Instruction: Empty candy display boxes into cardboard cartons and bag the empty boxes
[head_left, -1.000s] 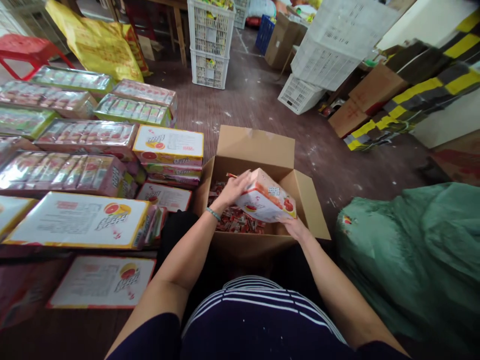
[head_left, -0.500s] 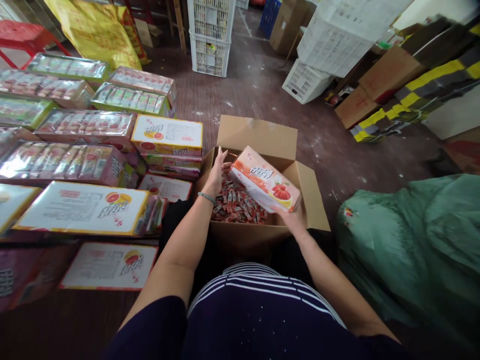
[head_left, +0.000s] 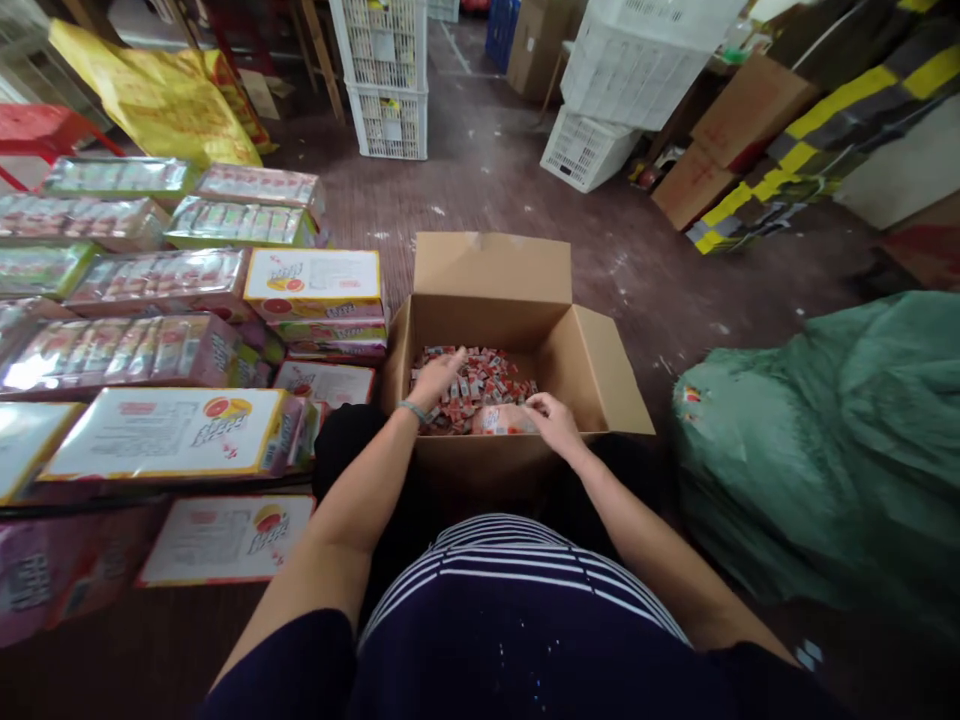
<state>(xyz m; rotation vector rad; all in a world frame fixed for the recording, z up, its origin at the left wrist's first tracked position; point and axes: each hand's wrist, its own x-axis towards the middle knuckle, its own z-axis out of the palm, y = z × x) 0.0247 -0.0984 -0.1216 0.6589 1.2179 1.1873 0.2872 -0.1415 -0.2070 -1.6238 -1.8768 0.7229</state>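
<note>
An open cardboard carton [head_left: 491, 268] stands between my knees, with many small red-and-white wrapped packets [head_left: 480, 375] across its bottom. My left hand [head_left: 439, 380] reaches into the carton over these packets, fingers stretched out; whether it touches them I cannot tell. Low at the carton's front wall, a fruit-printed box [head_left: 501, 420] shows only in part. My right hand [head_left: 553, 418] grips the right end of that box, with thumb and fingers closed together. The lower part of the box is hidden behind the front wall.
Wrapped display boxes [head_left: 157, 275] and white-topped printed boxes [head_left: 169, 430] are stacked on my left. A green sack [head_left: 795, 440] bulges on the right. White plastic crates [head_left: 386, 120], a yellow bag [head_left: 161, 90] and brown cartons [head_left: 694, 180] stand farther back.
My right hand has brought the fruit-printed box down and towards me into the carton, and its broad side no longer shows. My left hand has moved lower, over the packets.
</note>
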